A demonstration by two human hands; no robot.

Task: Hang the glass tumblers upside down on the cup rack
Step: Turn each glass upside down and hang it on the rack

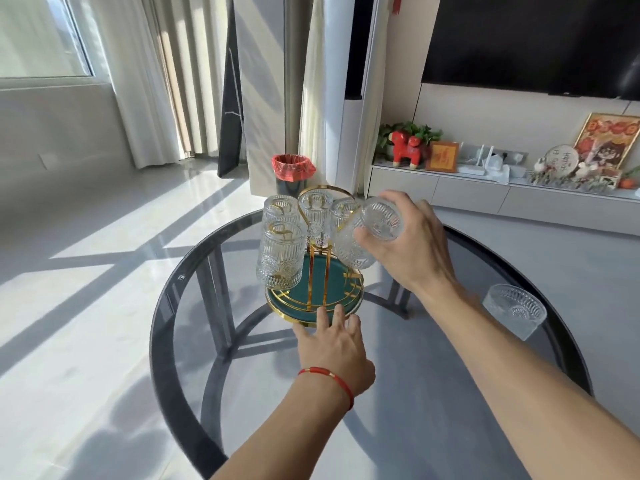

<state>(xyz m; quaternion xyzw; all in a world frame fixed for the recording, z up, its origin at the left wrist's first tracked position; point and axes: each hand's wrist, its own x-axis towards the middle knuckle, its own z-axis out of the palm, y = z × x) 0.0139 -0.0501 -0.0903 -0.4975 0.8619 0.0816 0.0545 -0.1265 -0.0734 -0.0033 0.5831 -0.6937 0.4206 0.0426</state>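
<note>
A gold wire cup rack [318,271] on a round green tray [337,289] stands on the glass table. Several ribbed glass tumblers hang upside down on its pegs, the nearest one [280,252] at the front left. My right hand [405,244] grips one tumbler [381,220] tilted on its side at the rack's right, its base facing me. My left hand [334,344] rests its fingertips on the tray's near rim, fingers spread. One more tumbler [514,311] stands upright on the table at the right.
The round smoked-glass table [207,341] has a dark rim and frame below. A bin with a red liner [292,171] stands on the floor behind. A low white cabinet [485,195] with ornaments runs along the right wall.
</note>
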